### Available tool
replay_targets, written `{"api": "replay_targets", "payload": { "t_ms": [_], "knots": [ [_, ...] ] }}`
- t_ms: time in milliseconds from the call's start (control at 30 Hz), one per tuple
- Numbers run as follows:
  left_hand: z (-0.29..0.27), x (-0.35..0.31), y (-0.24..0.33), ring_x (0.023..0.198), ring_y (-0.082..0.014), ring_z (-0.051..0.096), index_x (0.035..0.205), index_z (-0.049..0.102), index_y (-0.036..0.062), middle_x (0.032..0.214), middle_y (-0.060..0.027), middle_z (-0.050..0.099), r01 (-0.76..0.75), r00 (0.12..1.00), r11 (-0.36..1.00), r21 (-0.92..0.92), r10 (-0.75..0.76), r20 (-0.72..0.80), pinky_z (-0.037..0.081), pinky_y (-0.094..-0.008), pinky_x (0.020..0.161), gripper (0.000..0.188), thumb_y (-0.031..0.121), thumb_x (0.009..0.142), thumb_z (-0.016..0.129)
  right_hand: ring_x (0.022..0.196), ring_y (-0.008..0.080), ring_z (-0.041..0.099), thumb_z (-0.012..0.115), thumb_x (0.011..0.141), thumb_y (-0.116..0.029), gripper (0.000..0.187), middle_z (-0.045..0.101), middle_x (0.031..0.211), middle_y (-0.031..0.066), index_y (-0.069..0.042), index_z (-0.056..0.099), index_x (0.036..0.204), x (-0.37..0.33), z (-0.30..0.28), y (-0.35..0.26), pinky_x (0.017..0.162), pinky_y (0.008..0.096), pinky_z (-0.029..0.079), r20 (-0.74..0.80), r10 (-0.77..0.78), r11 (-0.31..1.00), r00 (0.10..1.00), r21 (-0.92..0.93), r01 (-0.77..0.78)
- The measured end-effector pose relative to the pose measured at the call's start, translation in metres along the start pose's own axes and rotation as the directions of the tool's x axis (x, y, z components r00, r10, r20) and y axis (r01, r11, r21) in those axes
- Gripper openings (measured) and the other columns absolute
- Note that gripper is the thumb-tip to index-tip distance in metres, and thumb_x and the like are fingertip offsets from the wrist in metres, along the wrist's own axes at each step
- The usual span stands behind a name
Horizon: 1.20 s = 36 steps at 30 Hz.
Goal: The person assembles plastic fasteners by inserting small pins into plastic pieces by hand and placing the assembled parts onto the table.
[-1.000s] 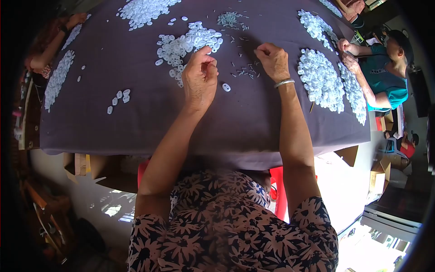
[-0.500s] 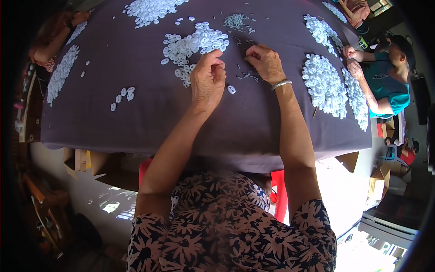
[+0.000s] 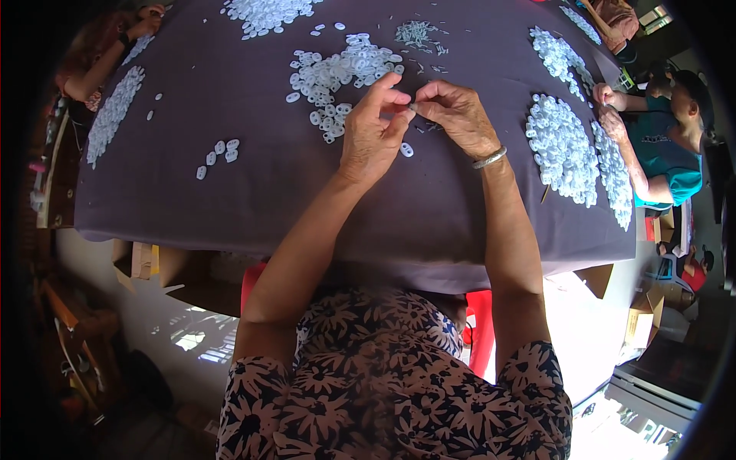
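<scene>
head view: your left hand (image 3: 372,142) and right hand (image 3: 465,121) meet at the fingertips by a small pale piece (image 3: 412,107); i cannot tell which grips it. beyond lie a loose white heap (image 3: 360,57) and grey pins (image 3: 414,33), so much seems left; whether five white pieces (image 3: 211,159) leftward are finished is unclear.
</scene>
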<state>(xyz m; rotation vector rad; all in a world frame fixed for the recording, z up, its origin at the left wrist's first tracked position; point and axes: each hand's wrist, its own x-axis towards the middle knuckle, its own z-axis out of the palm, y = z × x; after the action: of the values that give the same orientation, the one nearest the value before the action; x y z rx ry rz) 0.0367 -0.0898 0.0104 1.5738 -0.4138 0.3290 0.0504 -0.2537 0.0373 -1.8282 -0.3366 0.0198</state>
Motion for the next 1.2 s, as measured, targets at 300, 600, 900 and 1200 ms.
{"api": "replay_targets", "payload": {
  "t_ms": [300,600,900,1200],
  "knots": [
    [-0.008,0.001,0.01,0.077,-0.0119,0.063,0.121,0.047,0.0042,0.086,-0.0072,0.064,0.192,0.981,0.962,-0.197,-0.183,0.061,0.05,-0.0226,0.06,0.04,-0.001,0.083,0.058,0.072,0.0029,0.049,0.063,0.082,-0.005,0.005,0.058,0.077,-0.0041,-0.003,0.064,0.087,-0.005,0.003,-0.007,0.065,0.0188,0.041,0.051,0.001,0.997,0.999,0.08,-0.005],
    [-0.007,0.002,0.004,0.077,-0.0126,0.064,0.123,0.044,0.0028,0.088,-0.0081,0.064,0.214,0.977,0.943,-0.254,-0.207,0.055,0.051,-0.0224,0.059,0.041,0.001,0.084,0.058,0.061,0.0034,0.041,0.058,0.083,-0.005,0.003,0.055,0.072,-0.0035,-0.004,0.061,0.084,-0.003,0.014,-0.001,0.056,0.0188,0.035,0.007,0.041,0.973,0.999,0.226,-0.042],
    [-0.005,0.001,0.002,0.074,-0.0102,0.06,0.119,0.046,0.0026,0.085,-0.006,0.061,0.212,0.977,0.93,-0.301,-0.203,0.06,0.048,-0.0214,0.056,0.036,0.004,0.086,0.058,0.059,0.0045,0.042,0.058,0.084,-0.006,0.005,0.052,0.069,-0.003,-0.002,0.06,0.086,-0.004,0.017,-0.005,0.054,0.019,0.035,0.004,0.097,0.928,0.995,0.362,-0.092],
    [-0.005,0.001,0.0,0.074,-0.0099,0.057,0.119,0.046,0.0043,0.086,-0.0062,0.059,0.217,0.976,0.914,-0.342,-0.2,0.084,0.046,-0.0221,0.057,0.034,0.006,0.087,0.057,0.058,0.005,0.043,0.057,0.087,-0.012,0.01,0.051,0.068,-0.0026,-0.003,0.06,0.086,-0.003,0.014,-0.006,0.052,0.0191,0.036,-0.01,0.115,0.929,0.993,0.355,-0.104]
  ]
}}
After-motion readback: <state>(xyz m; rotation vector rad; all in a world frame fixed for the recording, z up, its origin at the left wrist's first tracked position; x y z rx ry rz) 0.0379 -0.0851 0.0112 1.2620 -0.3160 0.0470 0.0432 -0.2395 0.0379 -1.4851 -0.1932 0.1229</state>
